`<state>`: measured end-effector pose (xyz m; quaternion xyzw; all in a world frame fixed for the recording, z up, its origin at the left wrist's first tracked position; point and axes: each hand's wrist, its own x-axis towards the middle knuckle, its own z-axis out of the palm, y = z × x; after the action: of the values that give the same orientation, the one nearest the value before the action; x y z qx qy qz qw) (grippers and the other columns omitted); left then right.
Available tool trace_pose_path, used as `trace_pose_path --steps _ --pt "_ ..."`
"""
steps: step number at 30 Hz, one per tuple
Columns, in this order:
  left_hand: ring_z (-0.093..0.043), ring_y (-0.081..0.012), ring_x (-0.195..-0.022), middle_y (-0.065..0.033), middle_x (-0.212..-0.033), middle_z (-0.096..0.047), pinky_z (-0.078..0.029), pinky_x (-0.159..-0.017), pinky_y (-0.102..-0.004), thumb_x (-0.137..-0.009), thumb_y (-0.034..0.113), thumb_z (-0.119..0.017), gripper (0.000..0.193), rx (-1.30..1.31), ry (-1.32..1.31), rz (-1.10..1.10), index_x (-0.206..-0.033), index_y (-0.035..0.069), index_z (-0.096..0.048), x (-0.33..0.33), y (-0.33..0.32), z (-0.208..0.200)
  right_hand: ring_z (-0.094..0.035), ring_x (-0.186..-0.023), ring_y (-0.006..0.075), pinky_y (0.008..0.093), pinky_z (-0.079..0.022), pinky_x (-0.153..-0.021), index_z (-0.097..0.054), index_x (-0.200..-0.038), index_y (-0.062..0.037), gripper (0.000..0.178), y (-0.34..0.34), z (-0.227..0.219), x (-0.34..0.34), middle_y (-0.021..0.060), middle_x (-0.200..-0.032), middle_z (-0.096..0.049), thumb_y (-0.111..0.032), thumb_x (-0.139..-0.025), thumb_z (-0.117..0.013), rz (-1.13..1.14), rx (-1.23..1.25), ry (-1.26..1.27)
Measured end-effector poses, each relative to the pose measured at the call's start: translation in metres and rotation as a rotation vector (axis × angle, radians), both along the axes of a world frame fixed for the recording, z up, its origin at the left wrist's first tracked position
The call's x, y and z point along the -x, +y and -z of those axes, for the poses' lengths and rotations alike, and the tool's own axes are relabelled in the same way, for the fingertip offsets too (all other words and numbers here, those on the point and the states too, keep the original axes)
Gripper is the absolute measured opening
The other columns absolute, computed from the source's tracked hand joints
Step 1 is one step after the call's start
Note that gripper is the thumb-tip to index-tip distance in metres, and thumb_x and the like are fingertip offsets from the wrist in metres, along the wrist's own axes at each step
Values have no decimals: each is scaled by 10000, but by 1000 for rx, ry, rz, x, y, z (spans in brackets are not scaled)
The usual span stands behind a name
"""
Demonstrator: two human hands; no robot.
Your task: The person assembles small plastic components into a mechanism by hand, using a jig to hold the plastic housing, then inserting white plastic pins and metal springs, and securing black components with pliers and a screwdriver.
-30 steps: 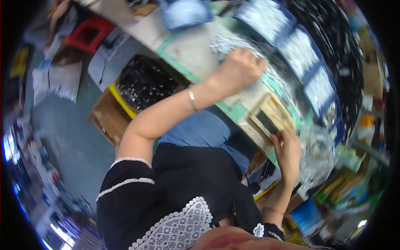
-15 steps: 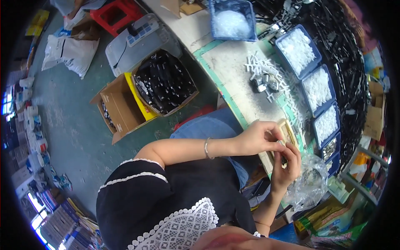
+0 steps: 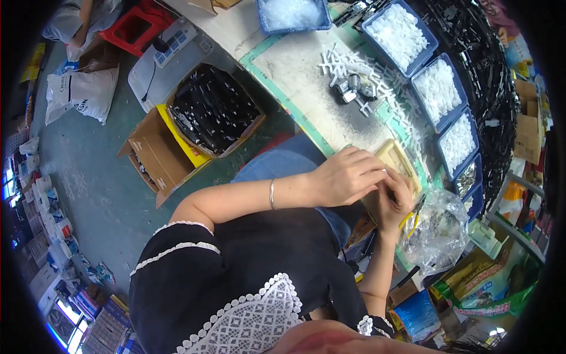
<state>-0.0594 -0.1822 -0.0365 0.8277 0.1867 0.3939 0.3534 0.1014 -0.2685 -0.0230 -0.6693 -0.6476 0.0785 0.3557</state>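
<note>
My left hand (image 3: 354, 177), with a bracelet on its wrist, is closed with fingertips bent down toward my right hand (image 3: 394, 203). The right hand's fingers curl up to meet them. A tiny pale bit shows where the fingertips meet; what they hold is mostly hidden. Just beyond the hands, at the table edge, lies a cream-coloured block (image 3: 401, 160) with a raised rim. A yellow-handled tool (image 3: 413, 222) shows beside my right hand. Further up the table are small dark and shiny metal blocks (image 3: 354, 88) and a scatter of white plastic pieces (image 3: 386, 88).
Blue trays of white parts (image 3: 401, 36) line the table's right side, beside heaped black strips (image 3: 471, 71). A clear plastic bag (image 3: 439, 233) lies right of my hands. On the floor at left stand a carton of black parts (image 3: 212, 109) and a white sack (image 3: 88, 94).
My left hand has turned over so its back faces up, fingers now over the right hand's fingertips. The yellow-handled tool has come into sight. The whole view has shifted somewhat.
</note>
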Motion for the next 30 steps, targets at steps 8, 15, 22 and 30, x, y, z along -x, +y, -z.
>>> trace_pose_path --steps 8,15,22,30 --pt "-558 -195 -1020 -58 -1059 -611 -432 -837 -341 -758 177 -620 249 -395 138 185 -966 42 -633 -1 27 18 -586 -885 256 374 -398 -858 -656 -847 -63 184 -3 0 0 95 -1015 -659 -34 -681 -730 -10 -65 -281" --pt "-547 -179 -852 -40 -837 -560 -404 -740 -318 -711 200 -639 152 -542 181 361 -776 69 -600 -24 47 -13 -577 -865 266 370 -408 -792 -662 -875 -49 137 23 -52 -99 106 -917 -656 -77 -742 -669 475 -168 -203" --pt "-567 -237 -801 -76 -878 -594 -396 -712 -345 -734 146 -693 206 -294 171 270 -903 51 -626 -69 62 -48 -578 -910 307 423 -425 -784 -700 -853 -74 210 22 -49 -198 128 -872 -670 -232 -726 -648 717 359 -624" --pt "-549 -257 -819 -79 -873 -563 -411 -720 -360 -754 109 -660 168 -381 159 127 -910 57 -625 -168 92 -50 -605 -788 302 429 -431 -721 -686 -750 -62 127 12 -35 -223 124 -757 -660 -171 -714 -631 795 397 -614"
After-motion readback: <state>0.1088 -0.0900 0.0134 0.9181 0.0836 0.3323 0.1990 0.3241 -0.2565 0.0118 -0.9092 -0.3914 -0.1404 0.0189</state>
